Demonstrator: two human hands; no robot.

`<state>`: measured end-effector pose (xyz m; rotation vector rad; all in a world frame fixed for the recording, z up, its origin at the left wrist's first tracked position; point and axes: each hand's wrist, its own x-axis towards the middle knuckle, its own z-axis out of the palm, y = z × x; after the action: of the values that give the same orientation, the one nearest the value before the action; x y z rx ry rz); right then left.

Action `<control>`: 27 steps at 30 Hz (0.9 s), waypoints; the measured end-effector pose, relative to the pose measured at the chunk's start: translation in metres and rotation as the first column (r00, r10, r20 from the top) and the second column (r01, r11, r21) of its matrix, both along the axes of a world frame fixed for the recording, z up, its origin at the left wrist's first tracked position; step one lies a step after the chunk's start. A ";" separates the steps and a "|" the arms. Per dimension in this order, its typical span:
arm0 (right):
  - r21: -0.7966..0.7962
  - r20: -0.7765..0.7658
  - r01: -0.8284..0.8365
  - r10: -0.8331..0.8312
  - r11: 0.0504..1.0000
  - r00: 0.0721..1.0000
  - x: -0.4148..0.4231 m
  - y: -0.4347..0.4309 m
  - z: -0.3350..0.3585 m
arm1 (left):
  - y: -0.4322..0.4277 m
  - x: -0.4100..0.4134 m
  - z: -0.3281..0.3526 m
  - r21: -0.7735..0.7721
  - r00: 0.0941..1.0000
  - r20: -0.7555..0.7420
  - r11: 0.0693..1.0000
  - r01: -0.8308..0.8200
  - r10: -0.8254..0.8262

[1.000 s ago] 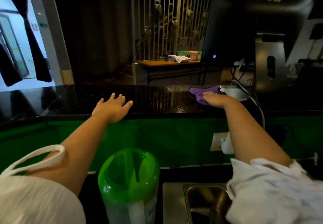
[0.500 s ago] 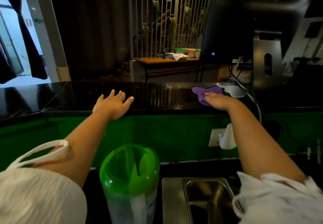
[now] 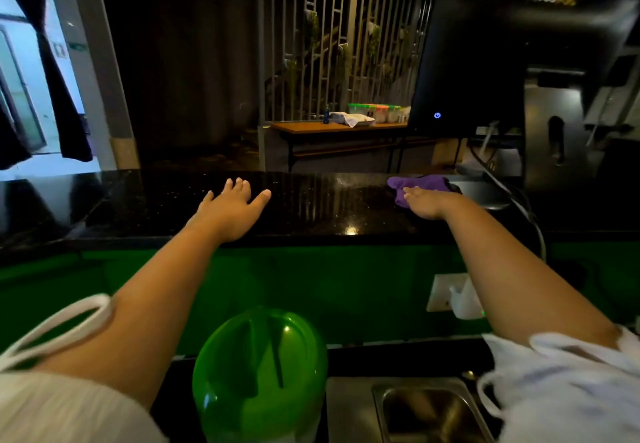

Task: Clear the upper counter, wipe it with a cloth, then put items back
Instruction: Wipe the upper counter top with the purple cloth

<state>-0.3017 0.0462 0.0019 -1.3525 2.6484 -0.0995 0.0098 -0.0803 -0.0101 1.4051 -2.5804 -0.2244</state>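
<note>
Head view
Upper counter (image 3: 311,207): polished black stone, running 9 to 3 o'clock across mid-frame; carries both hands, the cloth and the terminal's base.
Left hand (image 3: 230,212): at 10 o'clock from frame centre; palm down, spread flat near the counter's front edge; holds nothing.
Right hand (image 3: 427,203): at 2 o'clock; laid flat on the cloth, pressing it onto the stone; no pinch visible.
Purple cloth (image 3: 426,183): bunched under the right hand and beyond it toward 12 o'clock; touching the base or just short of it, cannot tell which.
POS terminal (image 3: 478,62): dark screen at 1 o'clock, blue power light lit.
Base (image 3: 485,193): at 3 o'clock of the cloth.
Cables (image 3: 533,221): draped over the counter edge at 4 o'clock of the right hand.
Step, as judged: wiping, near the counter's right end.
Risk one: snagging the cables or shoving the base with a stroke toward 3 o'clock; could unplug or tip the terminal.
Risk two: if damp, wetting the powered base.
Risk three: knocking the green-lidded jug (image 3: 259,373) at 6 o'clock when drawing the arms back, since close under the left forearm.
</note>
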 end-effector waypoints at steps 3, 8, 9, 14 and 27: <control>0.072 0.016 0.037 -0.038 0.997 0.999 -0.027 -0.051 0.011 | -0.006 -0.002 -0.001 -0.005 0.998 -0.066 1.000 -0.024 0.024; 0.213 0.019 -0.039 0.035 0.976 0.999 -0.046 -0.141 0.011 | -0.011 -0.003 -0.001 0.019 1.000 -0.003 1.000 -0.018 0.018; 0.230 0.051 -0.087 0.077 0.969 0.996 -0.027 -0.154 0.011 | -0.011 -0.003 -0.002 0.019 1.000 0.007 1.000 -0.015 0.015; 0.170 0.098 -0.325 0.312 0.930 0.945 0.069 -0.148 0.018 | -0.011 0.000 -0.001 0.006 0.999 0.049 1.000 -0.019 0.018; 0.201 0.148 -0.135 0.106 0.970 0.983 -0.086 -0.222 -0.009 | -0.016 -0.003 -0.005 -0.045 0.985 0.175 0.999 0.008 0.000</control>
<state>-0.3879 -0.1760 -0.0067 -1.3793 2.3812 0.0977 0.0069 -0.0965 -0.0148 1.4641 -2.7085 -0.0437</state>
